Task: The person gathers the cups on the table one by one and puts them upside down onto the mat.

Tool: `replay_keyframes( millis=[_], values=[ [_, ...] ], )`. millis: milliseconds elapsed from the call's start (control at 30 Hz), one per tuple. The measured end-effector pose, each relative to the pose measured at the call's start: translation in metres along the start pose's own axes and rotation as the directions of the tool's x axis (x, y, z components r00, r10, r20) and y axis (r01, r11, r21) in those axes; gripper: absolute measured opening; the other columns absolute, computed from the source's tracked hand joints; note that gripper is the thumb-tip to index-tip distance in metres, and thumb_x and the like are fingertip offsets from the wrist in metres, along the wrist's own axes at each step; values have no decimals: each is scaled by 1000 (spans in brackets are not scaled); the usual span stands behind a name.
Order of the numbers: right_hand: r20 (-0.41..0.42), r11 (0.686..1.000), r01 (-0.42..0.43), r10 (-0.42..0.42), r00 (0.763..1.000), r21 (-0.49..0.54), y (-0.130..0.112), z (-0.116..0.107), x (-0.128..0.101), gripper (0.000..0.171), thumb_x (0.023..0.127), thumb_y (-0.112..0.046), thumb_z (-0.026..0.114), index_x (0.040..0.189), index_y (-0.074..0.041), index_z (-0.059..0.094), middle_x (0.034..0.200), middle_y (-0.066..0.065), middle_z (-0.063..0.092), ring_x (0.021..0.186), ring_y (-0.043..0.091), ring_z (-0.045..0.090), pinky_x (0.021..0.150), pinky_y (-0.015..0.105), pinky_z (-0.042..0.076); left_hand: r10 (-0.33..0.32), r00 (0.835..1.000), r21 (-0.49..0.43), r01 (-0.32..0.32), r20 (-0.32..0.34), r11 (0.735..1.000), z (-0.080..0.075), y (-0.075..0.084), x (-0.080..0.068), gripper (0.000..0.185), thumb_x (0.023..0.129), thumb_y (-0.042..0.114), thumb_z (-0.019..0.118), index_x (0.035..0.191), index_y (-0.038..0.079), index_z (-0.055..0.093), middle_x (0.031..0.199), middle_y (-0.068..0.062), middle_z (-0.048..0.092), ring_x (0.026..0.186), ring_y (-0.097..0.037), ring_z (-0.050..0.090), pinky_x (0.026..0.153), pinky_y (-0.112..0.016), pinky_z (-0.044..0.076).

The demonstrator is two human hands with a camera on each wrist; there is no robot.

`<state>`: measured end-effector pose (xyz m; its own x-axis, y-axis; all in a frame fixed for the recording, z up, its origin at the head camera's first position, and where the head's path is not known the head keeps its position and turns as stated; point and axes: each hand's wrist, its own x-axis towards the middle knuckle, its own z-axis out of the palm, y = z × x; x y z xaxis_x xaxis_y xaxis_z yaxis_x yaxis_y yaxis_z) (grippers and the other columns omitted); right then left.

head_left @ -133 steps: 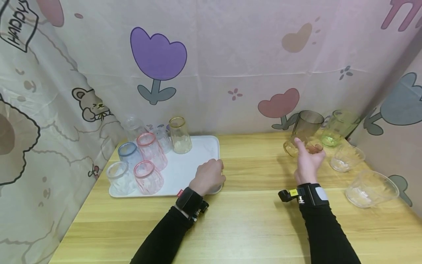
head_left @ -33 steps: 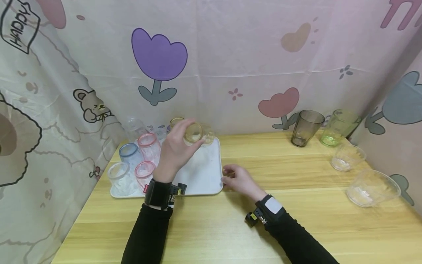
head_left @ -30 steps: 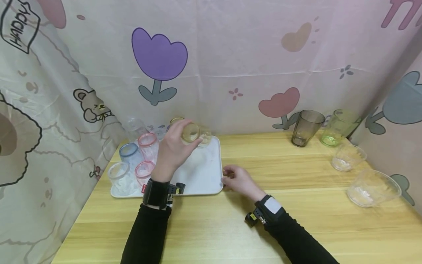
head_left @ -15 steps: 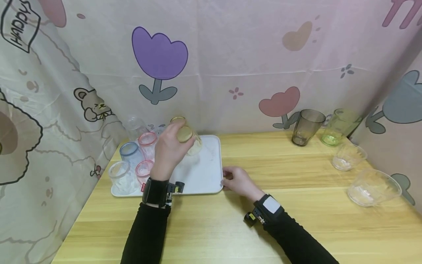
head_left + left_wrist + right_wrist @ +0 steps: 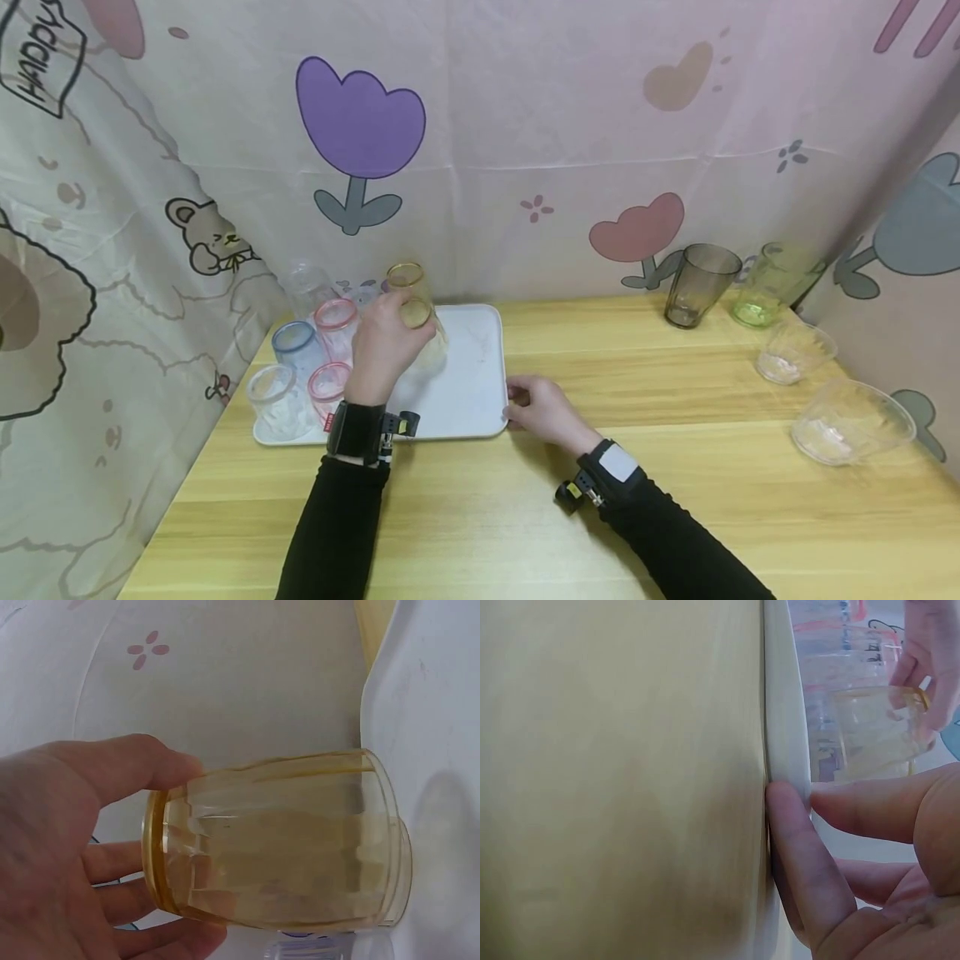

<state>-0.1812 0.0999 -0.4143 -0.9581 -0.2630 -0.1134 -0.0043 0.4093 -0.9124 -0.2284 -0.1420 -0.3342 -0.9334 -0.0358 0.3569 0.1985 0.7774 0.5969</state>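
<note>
Now: amber glass pinched by its base in left hand, mouth down, long axis near vertical w/ slight tilt, over far-middle of white tray, just beside gold-rimmed glass. Right hand pinching tray's right rim, thumb on top. Tray at worktop's far-left corner.

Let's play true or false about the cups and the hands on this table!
1. The left hand holds a yellow cup. True.
2. The right hand holds the grey cup. False: it grips the edge of the white tray.
3. The green cup stands on the tray. False: it stands on the table.
4. A blue-rimmed cup is on the tray. True.
</note>
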Motion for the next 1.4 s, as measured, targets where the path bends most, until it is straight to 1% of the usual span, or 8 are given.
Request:
replay_keyframes(
  millis=[200, 467, 533, 667, 767, 867, 1167, 1400],
  values=[
    [-3, 1000, 0, 0, 1000, 0, 0, 0, 0, 47, 90, 12, 67, 136, 15, 57, 114, 22, 68, 90, 23, 70, 73, 30, 63, -39, 998, 17, 38, 54, 999, 1, -4, 0, 56, 87, 31, 76, 135, 4, 65, 133, -18, 66, 121, -38, 62, 94, -56, 53],
    [-7, 1000, -2, 2, 1000, -3, 0, 0, 0, 47, 90, 12, 67, 136, 15, 57, 112, 21, 68, 91, 24, 70, 72, 30, 63, -74, 989, 42, 69, 127, 997, 1, -7, 1, 58, 86, 25, 75, 138, 4, 63, 133, -19, 66, 101, -35, 67, 74, -50, 56],
    [-7, 1000, 0, 0, 1000, -6, -1, 0, -1, 47, 90, 12, 67, 136, 15, 57, 113, 21, 68, 91, 24, 70, 72, 30, 63, -94, 984, 48, 88, 154, 995, 1, -7, 1, 60, 86, 25, 75, 140, 4, 61, 135, -20, 64, 101, -35, 65, 75, -50, 55],
    [-7, 1000, -4, 4, 1000, -4, -1, 0, -2, 48, 90, 12, 67, 137, 15, 56, 115, 22, 68, 93, 24, 70, 72, 30, 63, -131, 969, 58, 121, 210, 991, 2, -8, 1, 64, 85, 23, 75, 143, 3, 57, 141, -21, 58, 111, -37, 61, 84, -54, 53],
    [-5, 1000, -11, 11, 1000, 0, -1, 0, -2, 48, 90, 12, 67, 137, 14, 56, 116, 22, 67, 94, 25, 70, 72, 29, 63, -141, 962, 69, 128, 236, 989, 2, -10, 1, 65, 85, 22, 74, 145, 3, 55, 144, -22, 56, 117, -39, 58, 90, -56, 51],
    [0, 1000, -3, 3, 1000, 2, -1, -1, -2, 48, 90, 12, 67, 137, 14, 56, 116, 23, 67, 94, 26, 70, 72, 29, 63, -142, 959, 77, 126, 244, 989, 3, -11, 0, 67, 84, 20, 73, 145, 2, 53, 145, -22, 54, 119, -39, 57, 93, -57, 50],
    [0, 1000, -4, 4, 1000, 20, 0, -1, -1, 49, 89, 13, 66, 137, 15, 56, 116, 22, 66, 92, 24, 69, 74, 30, 63, -151, 955, 74, 137, 256, 988, 6, -15, 1, 68, 84, 17, 71, 147, 1, 50, 144, -23, 52, 114, -37, 55, 91, -56, 50],
    [5, 1000, 5, -5, 1000, 15, 0, -2, -3, 51, 89, 13, 67, 138, 15, 55, 117, 23, 65, 92, 25, 69, 73, 30, 63, -167, 951, 80, 151, 261, 985, 7, -17, 2, 68, 85, 17, 70, 147, 0, 49, 143, -24, 50, 118, -40, 54, 95, -57, 50]
  ],
)
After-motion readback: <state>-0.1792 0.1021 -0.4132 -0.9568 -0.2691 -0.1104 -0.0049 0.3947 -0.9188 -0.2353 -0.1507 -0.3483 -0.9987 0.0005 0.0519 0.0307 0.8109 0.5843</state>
